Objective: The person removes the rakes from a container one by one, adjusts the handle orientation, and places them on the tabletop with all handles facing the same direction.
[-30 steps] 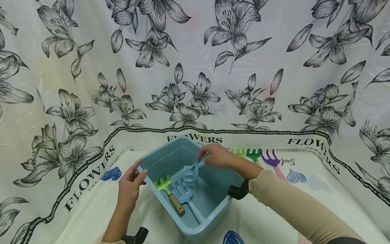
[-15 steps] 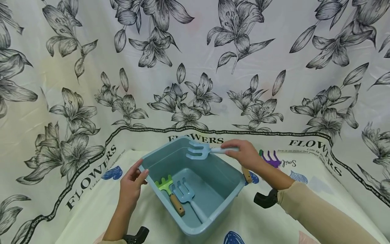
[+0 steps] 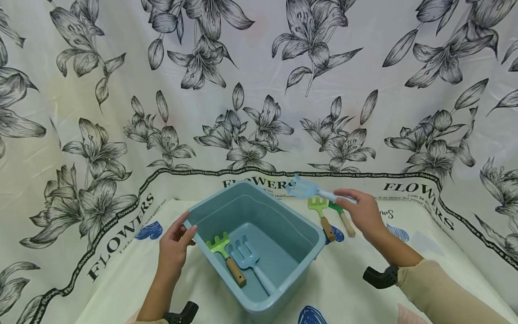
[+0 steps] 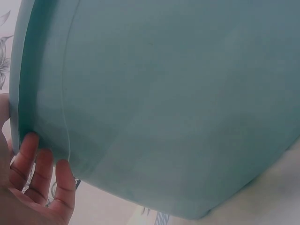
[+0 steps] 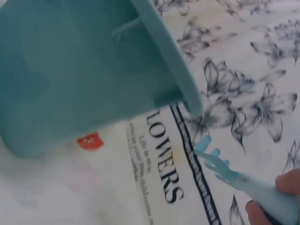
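Note:
A blue-grey plastic bin (image 3: 283, 270) stands tilted on the cloth, held at its left rim by my left hand (image 3: 174, 245); in the left wrist view three fingertips (image 4: 43, 171) rest against its outer wall. My right hand (image 3: 360, 209) grips the handle of a light blue hand rake (image 3: 303, 188), raised right of the bin with tines pointing left; the right wrist view shows the rake (image 5: 229, 176) apart from the bin. Inside the bin lie a light green rake (image 3: 220, 246) with a wooden handle and a second blue rake (image 3: 244, 256).
Right of the bin, a light green rake (image 3: 319, 207) and a dark green rake (image 3: 344, 220), both wooden-handled, lie on the printed white cloth (image 3: 348, 279). A flower-patterned curtain (image 3: 259, 67) hangs behind. Black devices (image 3: 380, 276) sit on both wrists.
My right hand has lifted the blue rake out of the bin and carried it right, beyond the rim. The left hand has kept its hold on the bin.

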Available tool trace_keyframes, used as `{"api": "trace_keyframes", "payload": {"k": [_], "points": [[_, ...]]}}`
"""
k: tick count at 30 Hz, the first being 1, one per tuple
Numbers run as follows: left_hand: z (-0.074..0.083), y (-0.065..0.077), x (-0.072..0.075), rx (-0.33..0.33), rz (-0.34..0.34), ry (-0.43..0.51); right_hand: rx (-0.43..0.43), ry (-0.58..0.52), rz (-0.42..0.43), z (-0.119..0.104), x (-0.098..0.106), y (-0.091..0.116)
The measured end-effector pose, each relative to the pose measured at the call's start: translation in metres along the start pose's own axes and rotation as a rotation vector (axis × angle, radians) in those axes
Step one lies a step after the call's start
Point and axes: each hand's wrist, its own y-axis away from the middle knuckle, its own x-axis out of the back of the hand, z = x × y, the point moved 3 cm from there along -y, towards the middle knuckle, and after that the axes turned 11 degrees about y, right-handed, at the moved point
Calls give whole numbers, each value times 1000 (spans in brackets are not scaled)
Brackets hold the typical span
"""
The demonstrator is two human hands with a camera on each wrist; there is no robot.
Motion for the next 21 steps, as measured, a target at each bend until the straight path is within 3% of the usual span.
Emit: {"api": "trace_keyframes", "payload": {"k": [13,21], "points": [[1,1,-2,12,9,5,-185,134,134,74,21,25],[2,3,-3,14,9,5,-282,173,214,116,37,30]]}}
